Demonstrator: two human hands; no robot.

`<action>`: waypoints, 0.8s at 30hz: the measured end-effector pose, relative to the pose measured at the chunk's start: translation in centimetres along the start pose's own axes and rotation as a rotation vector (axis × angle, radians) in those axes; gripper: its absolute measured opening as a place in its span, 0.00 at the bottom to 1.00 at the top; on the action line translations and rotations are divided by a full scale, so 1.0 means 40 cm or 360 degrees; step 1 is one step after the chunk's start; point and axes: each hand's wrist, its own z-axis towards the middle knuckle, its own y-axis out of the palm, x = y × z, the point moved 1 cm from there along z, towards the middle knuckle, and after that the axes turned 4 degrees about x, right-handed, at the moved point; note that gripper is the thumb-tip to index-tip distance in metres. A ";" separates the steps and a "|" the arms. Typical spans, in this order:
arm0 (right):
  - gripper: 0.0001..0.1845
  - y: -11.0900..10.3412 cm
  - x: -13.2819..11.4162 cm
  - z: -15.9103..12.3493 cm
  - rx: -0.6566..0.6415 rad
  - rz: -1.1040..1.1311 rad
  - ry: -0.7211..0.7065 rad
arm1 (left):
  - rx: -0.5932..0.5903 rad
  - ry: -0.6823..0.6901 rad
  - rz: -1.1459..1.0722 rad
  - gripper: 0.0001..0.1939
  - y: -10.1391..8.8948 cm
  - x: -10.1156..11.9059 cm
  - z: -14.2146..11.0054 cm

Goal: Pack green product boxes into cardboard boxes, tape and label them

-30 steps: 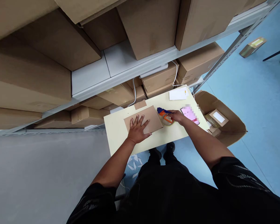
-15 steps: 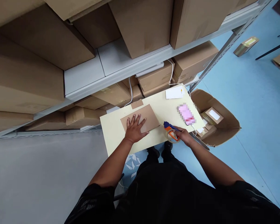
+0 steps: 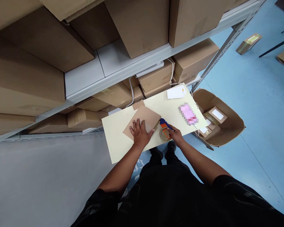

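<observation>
The view comes from a camera worn on the person's head, facing forward and steeply down, so the black shirt (image 3: 172,195) fills the bottom centre and the shoes (image 3: 171,147) show just above it. The table (image 3: 113,138) lies mid-frame, well below the lens, with the left hand (image 3: 141,134) and right hand (image 3: 176,136) near the centre and the arms (image 3: 121,167) running in from the lower left and lower right. The shelf (image 3: 123,69) slants from the left edge to the upper right, its boxes (image 3: 42,41) looming large at upper left. Blue floor (image 3: 260,104) spreads along the right.
</observation>
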 end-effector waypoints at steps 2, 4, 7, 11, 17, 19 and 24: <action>0.34 0.008 -0.033 0.033 0.0084 -0.0029 -0.0073 | -0.0039 -0.0009 -0.0012 0.45 -0.011 0.005 -0.015; 0.32 0.016 -0.070 0.067 0.0093 -0.0026 -0.0106 | -0.0136 0.0100 0.0027 0.47 -0.031 -0.008 -0.028; 0.28 0.034 -0.133 0.117 0.0063 -0.0033 -0.0099 | -0.0305 0.0349 0.0115 0.52 -0.065 -0.054 -0.039; 0.23 0.070 -0.218 0.171 -0.0019 -0.0130 -0.0095 | -0.0344 0.0593 0.0162 0.56 -0.077 -0.122 -0.035; 0.22 0.129 -0.277 0.231 -0.0191 -0.0252 -0.0089 | -0.0173 0.0632 0.0148 0.56 -0.035 -0.128 -0.025; 0.23 0.135 -0.278 0.248 -0.0214 -0.0261 -0.0125 | -0.0148 0.0553 0.0146 0.56 -0.027 -0.116 -0.025; 0.26 0.110 -0.255 0.271 -0.0264 -0.0218 -0.0162 | -0.0154 0.0511 0.0124 0.55 -0.026 -0.105 -0.025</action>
